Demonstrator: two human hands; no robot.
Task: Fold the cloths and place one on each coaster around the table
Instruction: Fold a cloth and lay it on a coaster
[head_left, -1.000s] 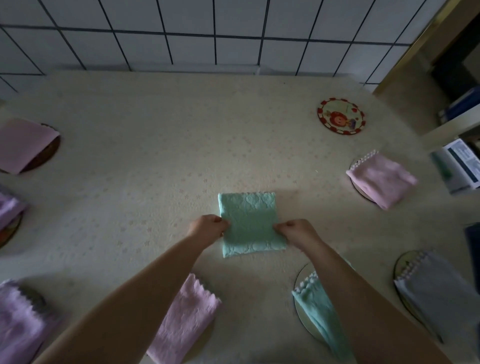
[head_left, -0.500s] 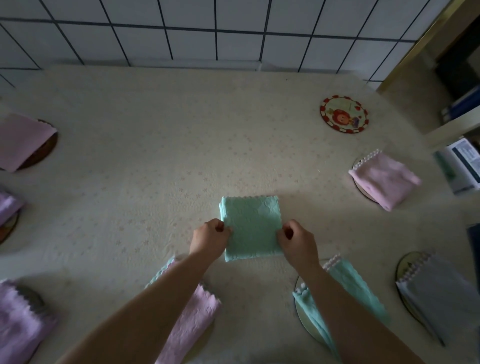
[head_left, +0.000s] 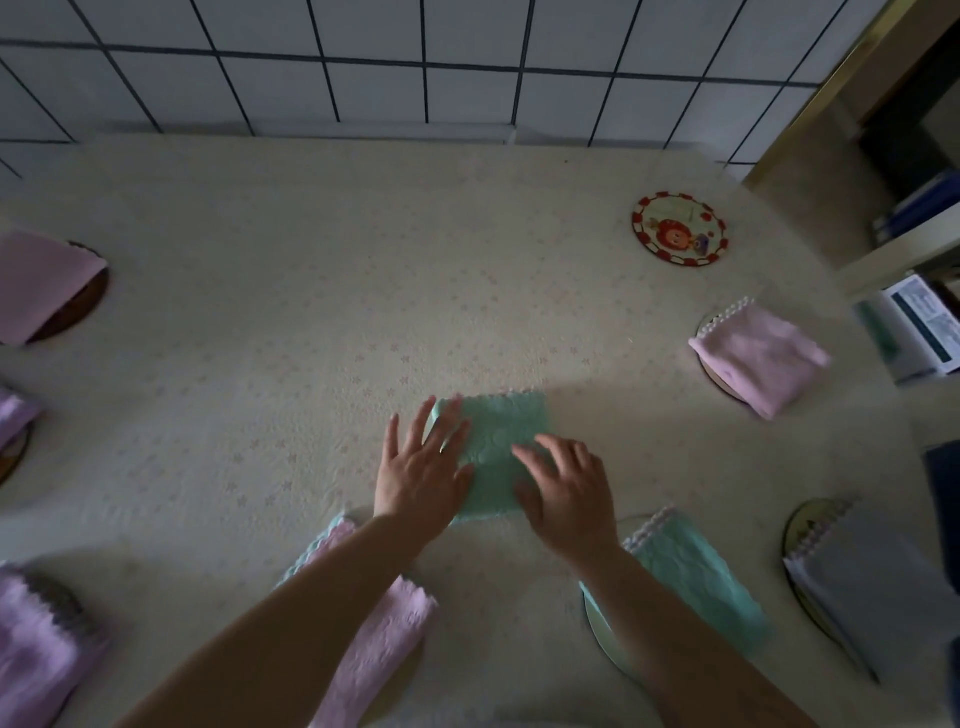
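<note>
A folded teal cloth (head_left: 501, 434) lies on the cream tablecloth near the table's middle. My left hand (head_left: 421, 470) lies flat with spread fingers over the cloth's left edge. My right hand (head_left: 566, 488) lies flat with its fingers on the cloth's lower right part. A round red-rimmed cartoon coaster (head_left: 678, 228) sits bare at the far right. Other coasters carry folded cloths: pink (head_left: 761, 358) at right, grey (head_left: 872, 582) at near right, teal (head_left: 701, 582) and pink (head_left: 379, 634) near me.
More folded pink and lilac cloths sit on coasters at the left: far left (head_left: 41, 283), left edge (head_left: 13, 415), near left (head_left: 36, 639). A white tiled wall (head_left: 415, 62) runs along the table's far side. A shelf with books (head_left: 919, 322) stands at the right.
Both hands went from pinching the teal cloth's side edges to lying flat with spread fingers on it. The cloth lies folded shorter than a second ago.
</note>
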